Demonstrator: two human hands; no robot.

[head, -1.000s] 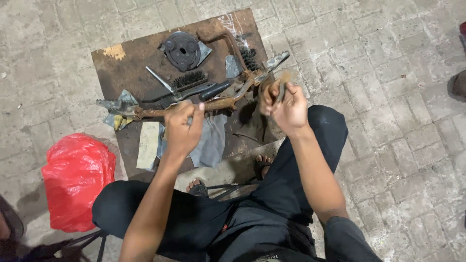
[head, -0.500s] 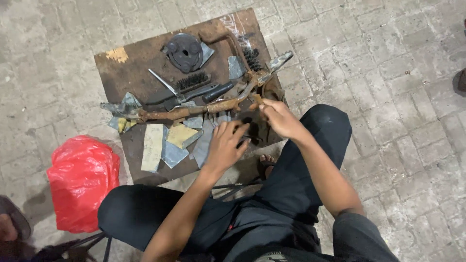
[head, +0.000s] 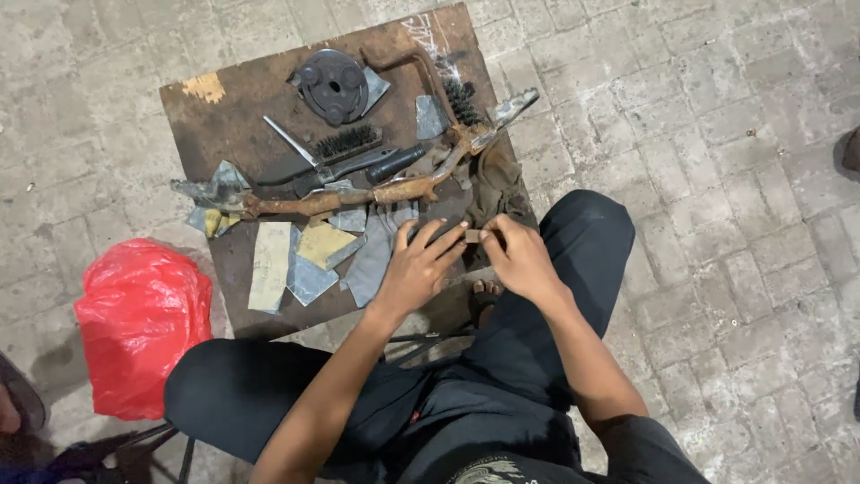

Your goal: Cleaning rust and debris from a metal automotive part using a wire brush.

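Both hands meet at board [head: 224, 116] near edge: our left hand [head: 421, 264] and right hand [head: 518, 255] pinch small strip [head: 472, 236] between fingertips. Rusty bar [head: 358, 193] lies across board middle, sandpaper [head: 270, 264] toward left. Step: we judge strip being readied; next needs firm grip.

**Where everything lies on and around the board**

A wooden board [head: 224, 116] lies on the paved ground [head: 717, 134] in front of the seated person. At its far edge sits a round disc part [head: 333, 85], with a wire brush [head: 348, 143] nearer and a bent rod [head: 358, 193] stretching left to right across the middle. Sandpaper sheets [head: 300, 260] lie near the rod, toward the near left. The left hand [head: 417, 269] and right hand [head: 520, 260] meet at the near right edge, a small piece [head: 472, 236] between them. A plastic bag [head: 139, 323] lies left of the board, on the ground
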